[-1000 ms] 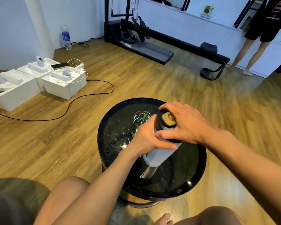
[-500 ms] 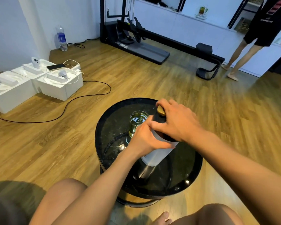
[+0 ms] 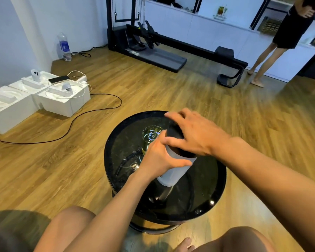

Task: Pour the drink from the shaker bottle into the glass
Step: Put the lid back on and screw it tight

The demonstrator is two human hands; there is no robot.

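Note:
A white shaker bottle (image 3: 173, 171) with a black lid (image 3: 174, 132) stands on the round black glossy table (image 3: 213, 180). My left hand (image 3: 159, 159) grips the bottle's body just under the lid. My right hand (image 3: 191, 135) lies over the lid with fingers curled round it, hiding the top. A clear glass (image 3: 150, 136) holding yellowish drink stands on the table just left of and behind the bottle, partly hidden by my left hand.
White foam boxes (image 3: 62, 99) with a phone and controllers sit on the wooden floor at left, with a black cable (image 3: 91, 113) trailing from them. A black exercise machine (image 3: 164, 51) stands at the back. A person (image 3: 284, 37) stands far right. My knees are below the table.
My right hand has slid over the lid and now covers its tan cap, which showed a second ago. The bottle stays upright in my left hand. My view has shifted slightly.

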